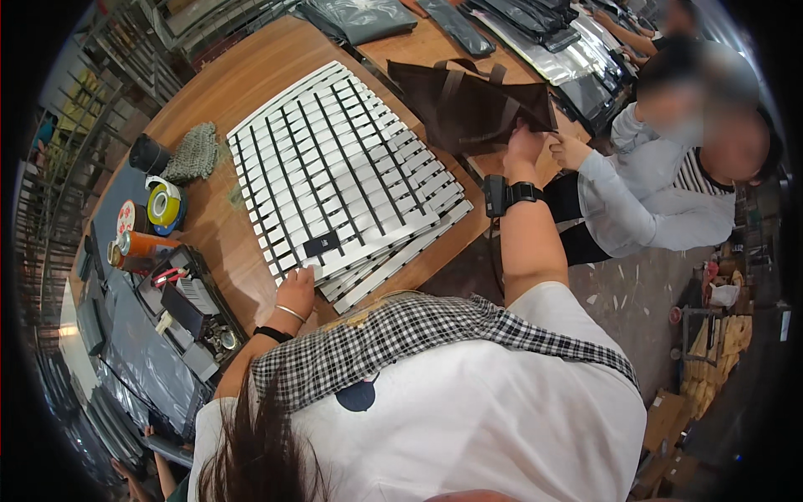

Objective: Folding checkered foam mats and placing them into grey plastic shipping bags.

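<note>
A stack of white woven sheets crossed by black strips [335, 159] lies on the wooden table in front of me. My left hand [296, 293] rests at its near left corner, fingers lying against the edge. A small black card [321, 243] sits on the top sheet close to that hand. Out to the right, my right hand [525, 144] grips the lower right edge of a dark brown bag with handles [468, 109]; its fingertips are partly hidden. Beside it, a co-worker's hand [570, 151] also reaches to the bag's edge.
On the table's left are a tape roll in a dispenser [165, 206], an orange can [144, 244], a grey-green knitted bundle [194, 153] and a tray of small tools [186, 293]. Grey plastic-wrapped packages [355, 18] lie at the back. A co-worker [652, 192] is close on the right.
</note>
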`<state>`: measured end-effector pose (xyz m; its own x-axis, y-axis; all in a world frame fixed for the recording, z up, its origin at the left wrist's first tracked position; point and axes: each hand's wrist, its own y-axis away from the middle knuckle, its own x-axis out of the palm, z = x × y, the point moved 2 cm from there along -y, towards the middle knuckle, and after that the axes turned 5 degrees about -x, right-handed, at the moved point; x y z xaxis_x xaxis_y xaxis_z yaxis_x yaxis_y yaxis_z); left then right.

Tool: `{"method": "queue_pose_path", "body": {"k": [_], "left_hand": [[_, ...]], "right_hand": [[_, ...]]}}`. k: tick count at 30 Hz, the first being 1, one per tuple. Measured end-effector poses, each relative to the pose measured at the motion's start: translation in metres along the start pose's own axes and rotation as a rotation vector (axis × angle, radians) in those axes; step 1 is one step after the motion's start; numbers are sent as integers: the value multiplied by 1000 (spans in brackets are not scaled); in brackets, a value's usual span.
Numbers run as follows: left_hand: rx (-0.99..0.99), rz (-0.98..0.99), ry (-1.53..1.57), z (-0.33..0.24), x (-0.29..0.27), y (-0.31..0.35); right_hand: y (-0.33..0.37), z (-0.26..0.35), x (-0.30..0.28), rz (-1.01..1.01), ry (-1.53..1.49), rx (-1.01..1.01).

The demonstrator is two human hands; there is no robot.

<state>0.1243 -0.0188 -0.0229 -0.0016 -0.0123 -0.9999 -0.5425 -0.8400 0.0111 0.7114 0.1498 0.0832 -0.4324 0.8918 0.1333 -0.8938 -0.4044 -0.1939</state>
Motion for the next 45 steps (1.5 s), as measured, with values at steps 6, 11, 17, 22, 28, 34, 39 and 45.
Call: {"method": "queue_pose_path", "body": {"k": [6,11,17,22,28,34,39,45], "left_hand": [[-32,-24,36,4,-1,3],[-118,1,36,8,-8,5],[-400,200,587,34,-31,-19],[-466,457,656,50,-31,-34],[-292,-242,103,18,-11,-16],[-349,-60,89,46,1,-52],[-265,117,143,75,-9,-77],[-413,60,109,87,-20,-98]], "right_hand": [[27,4,-5,50,152,-195],[106,0,-20,76,560,-113],[290,-2,-24,1560,577,-732],[315,-38,-3,1688,784,-994],[304,-29,55,1693,1046,-811],[304,-35,69,1573,945,-957],[309,-17,80,1632,969,-1057],[298,-27,128,1733,1104,-913]]}}
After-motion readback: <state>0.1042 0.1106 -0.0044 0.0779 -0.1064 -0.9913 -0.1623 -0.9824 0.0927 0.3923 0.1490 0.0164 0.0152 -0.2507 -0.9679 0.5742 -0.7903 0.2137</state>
